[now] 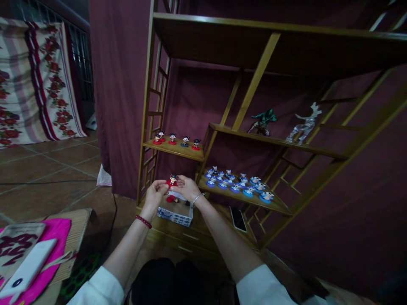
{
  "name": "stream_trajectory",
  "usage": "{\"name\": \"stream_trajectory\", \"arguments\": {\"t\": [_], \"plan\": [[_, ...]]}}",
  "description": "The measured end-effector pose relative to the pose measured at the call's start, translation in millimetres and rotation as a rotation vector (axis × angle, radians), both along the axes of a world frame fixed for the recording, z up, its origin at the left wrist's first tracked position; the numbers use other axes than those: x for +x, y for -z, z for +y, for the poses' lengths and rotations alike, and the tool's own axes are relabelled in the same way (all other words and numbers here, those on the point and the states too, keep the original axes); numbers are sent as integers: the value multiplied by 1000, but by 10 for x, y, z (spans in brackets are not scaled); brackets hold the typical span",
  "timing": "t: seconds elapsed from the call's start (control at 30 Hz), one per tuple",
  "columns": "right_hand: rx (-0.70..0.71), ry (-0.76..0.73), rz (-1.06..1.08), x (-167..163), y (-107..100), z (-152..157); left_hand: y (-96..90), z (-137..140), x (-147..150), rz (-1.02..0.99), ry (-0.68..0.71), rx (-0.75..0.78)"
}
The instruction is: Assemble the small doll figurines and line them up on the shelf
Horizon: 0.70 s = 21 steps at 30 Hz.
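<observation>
Between my two hands is a small red figurine (172,181) with black hair, held upright over a box. My left hand (154,195) pinches it from the left; the fingers of my right hand (188,188) close on it from the right. Just below, the open cardboard box (174,217) with a printed side holds another red figurine (171,198), lying down. Several similar figurines (172,139) on red or dark bases stand on the small upper-left shelf (178,149). My right forearm hides part of the lower cabinet.
On the shelf to the right stand several blue and purple figurines (235,187). A phone (238,219) lies on the lower board. Above are a green-topped statuette (263,120) and a silver deer figure (303,125). A cardboard-topped stool (78,228) with a pink item is at left.
</observation>
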State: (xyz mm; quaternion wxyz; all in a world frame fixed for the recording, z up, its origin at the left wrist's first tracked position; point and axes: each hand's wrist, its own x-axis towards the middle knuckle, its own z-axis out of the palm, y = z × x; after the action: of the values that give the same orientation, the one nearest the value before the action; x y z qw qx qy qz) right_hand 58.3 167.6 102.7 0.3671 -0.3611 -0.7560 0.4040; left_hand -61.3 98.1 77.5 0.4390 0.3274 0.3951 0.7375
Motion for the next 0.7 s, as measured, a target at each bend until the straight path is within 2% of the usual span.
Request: {"name": "stream_trajectory", "arguments": {"t": [0.4, 0.7], "plan": [[-2, 3, 32, -150, -256, 141, -177, 225, -127, 128, -87, 72], [79, 3, 53, -200, -468, 262, -320, 424, -237, 274, -196, 130]]}}
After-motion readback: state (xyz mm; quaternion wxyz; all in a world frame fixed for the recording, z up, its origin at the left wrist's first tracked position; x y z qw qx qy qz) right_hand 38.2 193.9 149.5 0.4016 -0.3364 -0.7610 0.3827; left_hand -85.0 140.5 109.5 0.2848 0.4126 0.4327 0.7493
